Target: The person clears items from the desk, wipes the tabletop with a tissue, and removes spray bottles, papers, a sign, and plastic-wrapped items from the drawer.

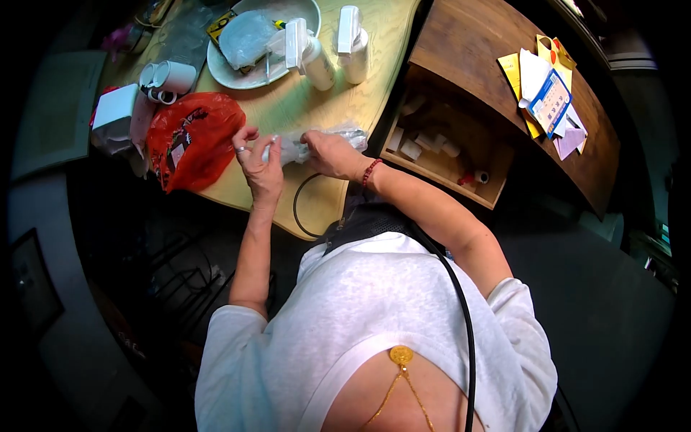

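A clear plastic bag (292,147) with something shiny inside lies over the pale wooden table between my hands. My right hand (332,154), with a red bead bracelet at the wrist, is closed on the bag near its right part. At the bag's left end is my left hand (260,164), its thumb and a finger close together at the plastic and other fingers bent; it wears a ring. Whether it grips the plastic is hard to make out. Just left of it sits a red plastic bag (194,137).
White spray bottles (353,54) and a white basin (237,81) with wrapped items stand at the table's back. White cups (173,77) and a white box (115,108) are at the left. An open drawer (432,173) and papers (551,101) are at the right.
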`<state>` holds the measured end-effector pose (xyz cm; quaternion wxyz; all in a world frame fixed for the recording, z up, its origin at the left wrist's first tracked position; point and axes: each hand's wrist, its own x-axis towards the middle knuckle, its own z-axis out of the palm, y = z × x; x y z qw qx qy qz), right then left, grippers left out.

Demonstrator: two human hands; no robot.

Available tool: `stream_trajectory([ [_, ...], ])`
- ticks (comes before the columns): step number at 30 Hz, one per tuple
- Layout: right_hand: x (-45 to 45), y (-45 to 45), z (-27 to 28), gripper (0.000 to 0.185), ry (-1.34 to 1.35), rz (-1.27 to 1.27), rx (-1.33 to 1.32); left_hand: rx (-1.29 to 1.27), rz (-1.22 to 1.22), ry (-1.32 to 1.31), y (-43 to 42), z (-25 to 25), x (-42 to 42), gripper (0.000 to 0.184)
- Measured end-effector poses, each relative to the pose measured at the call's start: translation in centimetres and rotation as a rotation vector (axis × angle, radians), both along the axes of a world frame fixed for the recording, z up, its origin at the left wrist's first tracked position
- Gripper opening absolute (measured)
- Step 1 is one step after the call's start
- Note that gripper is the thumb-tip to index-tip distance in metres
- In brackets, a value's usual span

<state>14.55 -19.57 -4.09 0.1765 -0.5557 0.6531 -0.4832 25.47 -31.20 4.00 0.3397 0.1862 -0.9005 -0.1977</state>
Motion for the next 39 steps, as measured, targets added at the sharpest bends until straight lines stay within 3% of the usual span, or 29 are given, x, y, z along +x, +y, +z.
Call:
stream_trajectory([
  [1, -0.1, 0.4, -0.6, 0.033, 0.001, -0.001, 0.027, 0.181, 0.029, 0.144, -0.5, 0.5, 0.3, 0.008],
  [2, 0.0, 0.6, -1.0, 0.037, 0.002, 0.008, 0.050, 0.165, 0.052, 0.139, -1.0, 0.7, 0.6, 0.008],
  [5, -0.7, -0.3, 0.0, 0.035, -0.189, -0.012, 0.286, 0.822, -0.199, 0.210, -1.0, 1.1, 0.7, 0.005],
  [6, -1.0, -0.3, 0.2, 0.037, -0.275, 0.001, 0.322, 0.808, -0.282, 0.099, -1.2, 1.7, 1.0, 0.007],
  [8, -1.3, -0.6, -1.6, 0.039, -0.393, 0.055, 0.396, 1.060, -0.367, 0.131, -1.3, 3.1, 0.9, 0.006],
  [12, -1.5, -0.6, -0.4, 0.042, -0.373, 0.067, 0.469, 1.004, -0.090, 0.099, -4.2, -1.2, 3.3, 0.009],
  [15, -1.6, -0.7, -1.0, 0.045, -0.265, 0.037, 0.459, 0.325, -0.165, -0.275, -4.2, -5.4, 4.8, 0.028],
  [16, -1.6, -0.7, -0.9, 0.045, -0.264, 0.040, 0.460, 0.326, -0.161, -0.275, -3.1, -5.5, 4.4, 0.028],
  [18, -1.9, -0.7, -0.4, 0.043, -0.381, 0.071, 0.434, -0.033, -0.185, -0.276, -1.1, -5.8, 3.5, 0.021],
  [22, -2.2, -0.3, 0.8, 0.040, -0.301, 0.062, 0.437, 0.118, -0.139, -0.314, -1.2, -6.0, 2.4, 0.016],
  [25, -3.1, -0.2, 1.7, 0.040, -0.169, 0.085, 0.523, -0.036, -0.157, -0.209, -1.8, -5.6, 2.6, 0.013],
  [28, -4.4, 0.9, 2.2, 0.025, -0.143, -0.087, 0.334, -0.053, 0.002, -0.146, -3.8, -5.3, 4.7, 0.013],
  [30, -5.9, 2.1, 2.2, 0.017, -0.541, -0.135, 0.379, 0.517, 0.293, -0.154, -5.9, -4.9, 6.9, 0.015],
  [31, -6.1, 2.3, 2.4, 0.019, -0.508, -0.090, 0.387, 0.518, 0.301, -0.150, -5.9, -4.9, 7.2, 0.015],
  [34, -5.2, 2.4, 3.6, 0.023, -0.589, -0.014, 0.382, 0.374, 0.265, -0.151, -5.0, -3.3, 7.0, 0.017],
  [35, -4.8, 2.3, 3.3, 0.024, -0.577, -0.016, 0.374, 0.059, 0.225, -0.091, -3.5, -0.7, 5.3, 0.019],
  [37, -4.2, 1.9, 3.6, 0.022, -0.490, 0.011, 0.396, -0.254, 0.185, -0.034, -1.7, 0.5, 3.4, 0.022],
  [39, -3.4, 1.5, 5.1, 0.019, -0.337, 0.034, 0.385, -0.305, -0.169, -0.144, -1.3, 0.4, 2.6, 0.028],
])
